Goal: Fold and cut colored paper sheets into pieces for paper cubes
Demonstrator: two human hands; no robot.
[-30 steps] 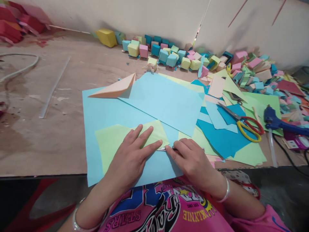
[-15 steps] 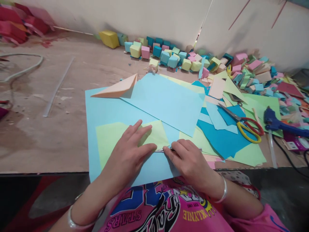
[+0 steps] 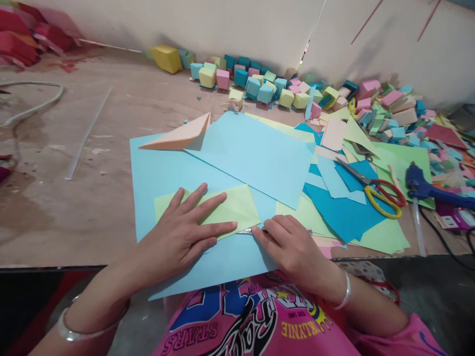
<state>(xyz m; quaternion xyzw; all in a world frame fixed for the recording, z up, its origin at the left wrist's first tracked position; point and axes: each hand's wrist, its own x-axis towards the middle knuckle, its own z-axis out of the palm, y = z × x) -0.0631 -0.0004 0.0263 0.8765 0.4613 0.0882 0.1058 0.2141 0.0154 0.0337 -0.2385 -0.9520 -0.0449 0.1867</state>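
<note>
Left hand (image 3: pixel 178 232) spread on green paper (image 3: pixel 239 203) — right hand (image 3: pixel 288 241) gripping a slim silvery tool (image 3: pixel 245 231).

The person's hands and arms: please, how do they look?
The left hand and right hand are ungloved. A silvery bangle circles the left wrist, another the right. A pink sleeve with a blue marking shows on the right arm.

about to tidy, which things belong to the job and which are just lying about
Seemingly in use:
light green paper under left hand
light blue sheet beneath
slim metallic tool in right hand

Seemingly lying about:
scissors
glue gun
coloured boxes
</note>
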